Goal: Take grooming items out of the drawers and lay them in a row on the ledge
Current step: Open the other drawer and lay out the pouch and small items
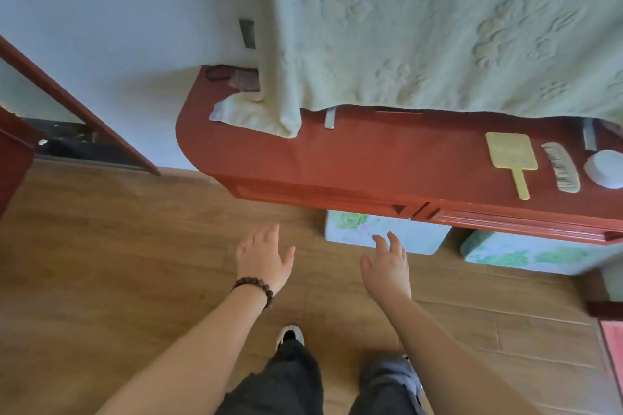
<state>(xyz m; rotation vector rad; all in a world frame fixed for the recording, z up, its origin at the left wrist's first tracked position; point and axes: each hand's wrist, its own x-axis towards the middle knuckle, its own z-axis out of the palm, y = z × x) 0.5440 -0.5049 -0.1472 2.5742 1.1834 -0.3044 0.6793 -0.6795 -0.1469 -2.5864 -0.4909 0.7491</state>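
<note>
both hands empty, left hand and right hand fingers loosely spread, hand mirror, comb, round white jar lined up on red ledge, well up-right of them

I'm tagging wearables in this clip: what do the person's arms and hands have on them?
Both forearms are bare, with no sleeves in view. The left hand has a bracelet of dark brown round beads at its wrist. The right hand shows no bracelet, watch or glove, and no rings can be made out on either hand.
</note>
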